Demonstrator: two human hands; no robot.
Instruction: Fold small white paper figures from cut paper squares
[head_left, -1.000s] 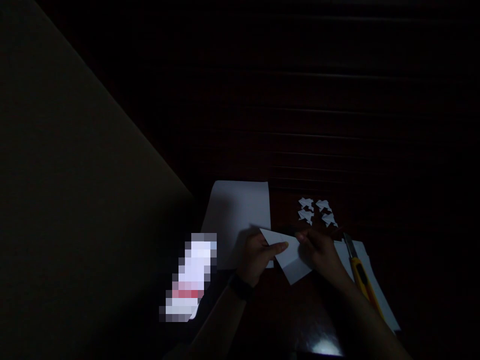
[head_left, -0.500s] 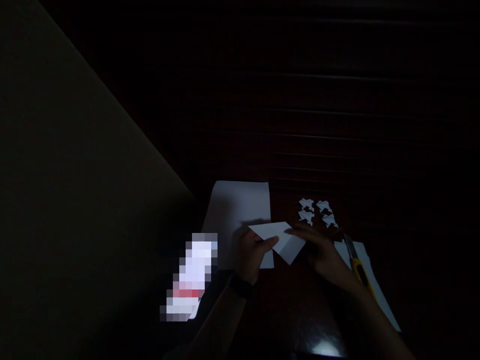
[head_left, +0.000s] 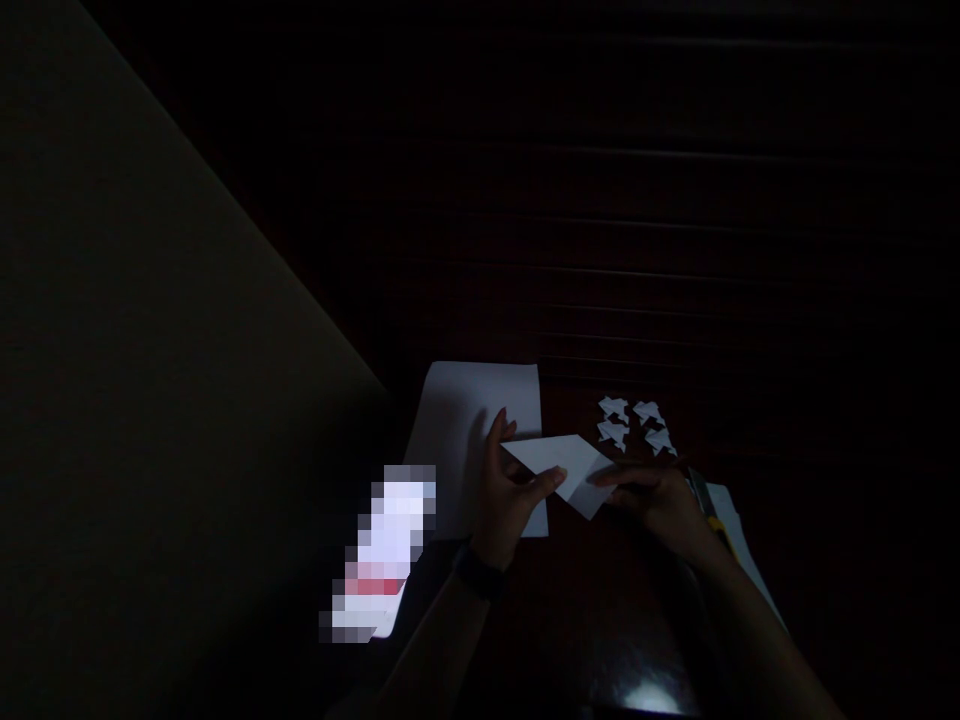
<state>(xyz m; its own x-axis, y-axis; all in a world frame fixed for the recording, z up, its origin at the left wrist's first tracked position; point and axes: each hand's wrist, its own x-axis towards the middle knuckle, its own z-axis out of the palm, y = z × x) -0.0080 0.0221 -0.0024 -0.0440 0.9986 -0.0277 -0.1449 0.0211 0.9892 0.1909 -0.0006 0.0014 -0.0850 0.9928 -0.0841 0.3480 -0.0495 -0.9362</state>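
A piece of folded white paper (head_left: pixel 559 458) is held up between my two hands above the dark table. My left hand (head_left: pixel 508 492), with a dark band at the wrist, pinches its lower edge, thumb on top and the index finger raised behind. At the paper's right corner my right hand (head_left: pixel 660 500) grips it, fingers lying over the edge. Beneath my left hand lies a white sheet (head_left: pixel 480 400). Several small folded paper figures (head_left: pixel 613 434) sit beyond my right hand.
A box cutter (head_left: pixel 721 535) with a yellow handle lies on white paper (head_left: pixel 739 525) at the right, partly hidden by my right arm. A bright blurred-out screen-like object (head_left: pixel 390 540) is at the left. A wall (head_left: pixel 150 350) rises on the left side.
The folded paper has shifted slightly up and right. My right hand has moved right along its corner, covering more of the box cutter. My left index finger has lifted away.
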